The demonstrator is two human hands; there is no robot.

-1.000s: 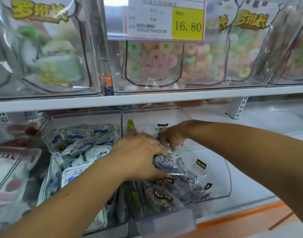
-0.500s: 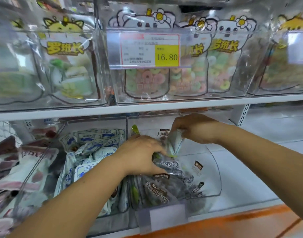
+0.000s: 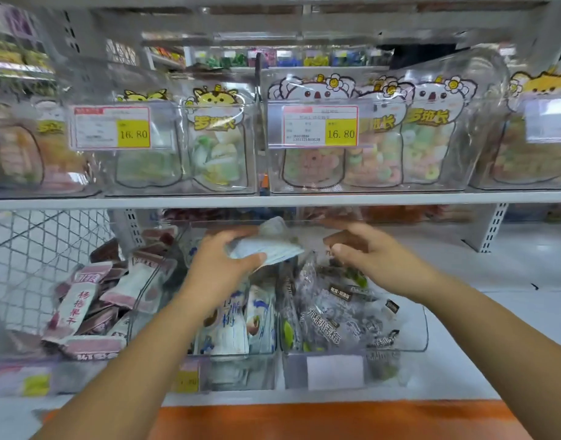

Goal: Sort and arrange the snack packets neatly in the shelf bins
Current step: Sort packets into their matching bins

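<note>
Our left hand (image 3: 223, 260) pinches a pale blue-and-white snack packet (image 3: 266, 247) above the middle clear plastic bin (image 3: 234, 357); our right hand (image 3: 365, 254) hovers spread, empty, over the dark packets (image 3: 333, 315).

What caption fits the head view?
Left hand lifts a pale packet over clear shelf bins; right hand open.

You get bright, even, near-shadowless light, white glare streaking the clear bins around the middle price tag (image 3: 320, 126), motion blur softening everything left of it, and wide-angle bowing toward the edges.
</note>
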